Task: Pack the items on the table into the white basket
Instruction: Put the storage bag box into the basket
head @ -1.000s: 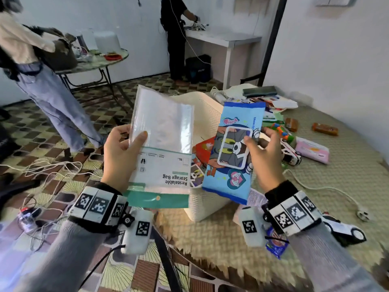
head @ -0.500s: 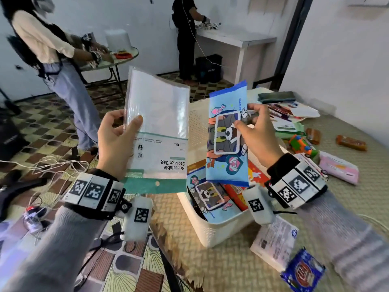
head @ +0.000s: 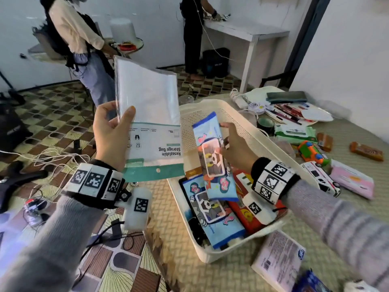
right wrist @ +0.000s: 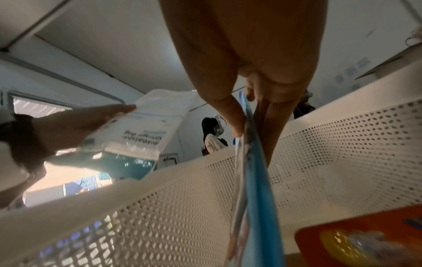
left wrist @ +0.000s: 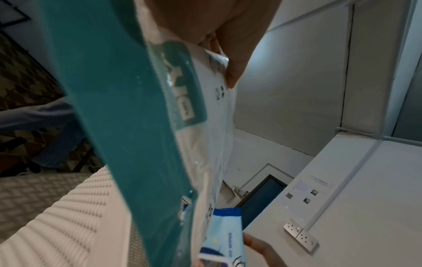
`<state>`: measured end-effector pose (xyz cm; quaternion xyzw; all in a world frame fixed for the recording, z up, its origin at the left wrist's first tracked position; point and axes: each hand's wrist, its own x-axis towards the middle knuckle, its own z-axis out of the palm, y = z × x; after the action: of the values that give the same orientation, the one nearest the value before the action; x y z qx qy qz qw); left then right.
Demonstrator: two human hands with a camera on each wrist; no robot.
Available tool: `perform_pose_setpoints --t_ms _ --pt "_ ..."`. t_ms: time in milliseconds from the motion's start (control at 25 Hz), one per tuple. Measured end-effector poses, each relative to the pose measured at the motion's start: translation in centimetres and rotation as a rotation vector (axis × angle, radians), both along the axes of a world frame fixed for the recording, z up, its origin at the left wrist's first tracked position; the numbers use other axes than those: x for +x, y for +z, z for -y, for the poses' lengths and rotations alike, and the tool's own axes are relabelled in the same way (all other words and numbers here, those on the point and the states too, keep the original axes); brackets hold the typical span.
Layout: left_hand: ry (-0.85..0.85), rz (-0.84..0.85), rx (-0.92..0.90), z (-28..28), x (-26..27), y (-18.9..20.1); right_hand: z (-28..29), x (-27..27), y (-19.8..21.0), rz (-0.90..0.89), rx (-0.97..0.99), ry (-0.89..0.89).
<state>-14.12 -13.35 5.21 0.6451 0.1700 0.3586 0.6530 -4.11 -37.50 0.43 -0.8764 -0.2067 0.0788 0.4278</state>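
My left hand (head: 113, 131) pinches a pack of resealable storage bags (head: 150, 123), white with a teal strip, upright left of the white basket (head: 235, 114). The same pack (left wrist: 128, 101) fills the left wrist view. My right hand (head: 233, 144) pinches a blue cartoon wipes pack (head: 214, 159) on edge inside the basket, its lower end touching a second blue cartoon pack (head: 214, 216) that lies there. In the right wrist view thumb and fingers (right wrist: 230, 112) clamp the blue pack (right wrist: 253, 180) between the perforated basket walls (right wrist: 342, 144). A red-orange pack (head: 248, 218) also lies in the basket.
On the woven table right of the basket lie a green wipes pack (head: 294, 133), an orange-green toy car (head: 311, 152), a white toy car (head: 320, 178), a pink pack (head: 351, 178), brown snack bars (head: 366, 151) and a white leaflet pack (head: 277, 260). Two people stand at the back.
My right hand has lowered the blue cartoon pack from above the basket rim down into the basket. The left hand still holds the storage bag pack up at about the same place.
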Motion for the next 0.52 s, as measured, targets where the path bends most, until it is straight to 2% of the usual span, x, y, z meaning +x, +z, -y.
perform_pose_setpoints --t_ms 240,520 --pt "-0.085 -0.034 -0.049 -1.8 4.9 -2.0 -2.0 0.5 -5.1 -0.175 -0.268 0.207" --pt "-0.298 -0.078 -0.082 -4.0 11.7 -3.9 -3.2 1.1 -9.4 -0.271 -0.516 0.205"
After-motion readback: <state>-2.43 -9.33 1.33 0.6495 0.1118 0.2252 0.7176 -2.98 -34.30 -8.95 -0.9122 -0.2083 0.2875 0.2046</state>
